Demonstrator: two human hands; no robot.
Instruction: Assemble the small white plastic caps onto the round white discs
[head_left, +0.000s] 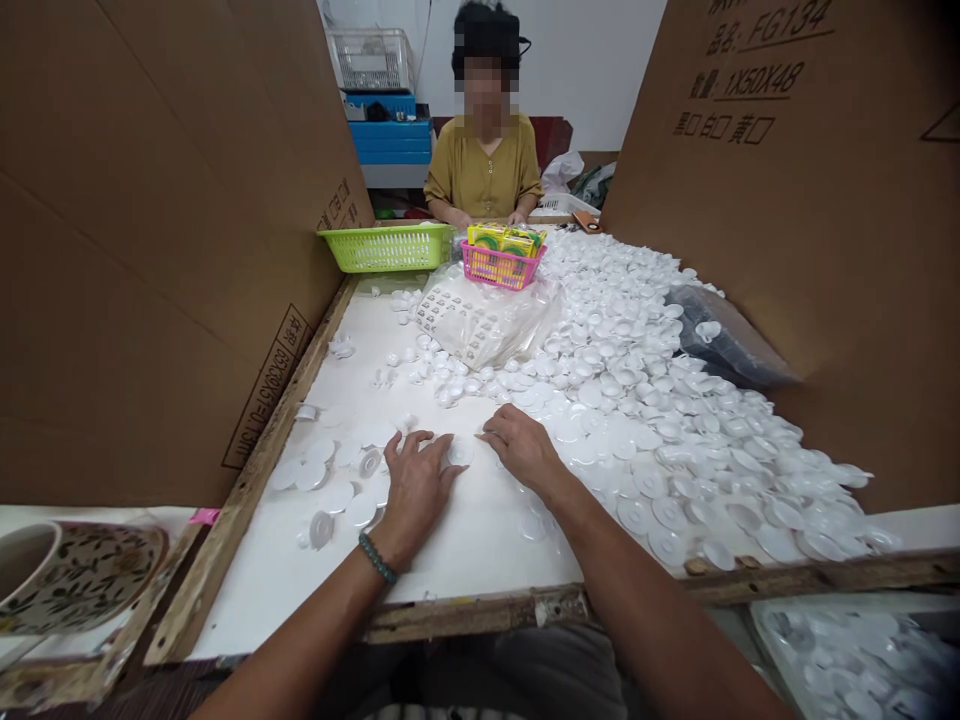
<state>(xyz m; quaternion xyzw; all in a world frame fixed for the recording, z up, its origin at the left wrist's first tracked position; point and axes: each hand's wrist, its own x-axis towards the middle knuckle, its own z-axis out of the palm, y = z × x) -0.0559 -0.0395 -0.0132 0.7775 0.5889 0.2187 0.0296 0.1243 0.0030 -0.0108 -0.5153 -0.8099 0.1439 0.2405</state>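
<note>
My left hand [420,482], wearing a green beaded bracelet [377,557], rests low over the white tabletop. Its thumb and forefinger grip the edge of a round white plastic piece [460,454]; the other fingers are spread. Just right of that piece is my right hand [520,446], its thumb and fingertips pinched together. Whatever the pinch holds is too small to make out. Flat white discs [360,509] and a cup-like white piece [321,529] lie to the left of my left hand. A broad heap of similar white pieces [622,350] spreads beyond and right of my right hand.
Tall cardboard walls [150,250] flank the table, which has a wooden rim [480,618]. A clear plastic bag [480,325], a pink basket [504,265] of yellow packs and a green basket [394,250] stand further back. A person [486,165] sits opposite. A patterned mug [82,578] is at left.
</note>
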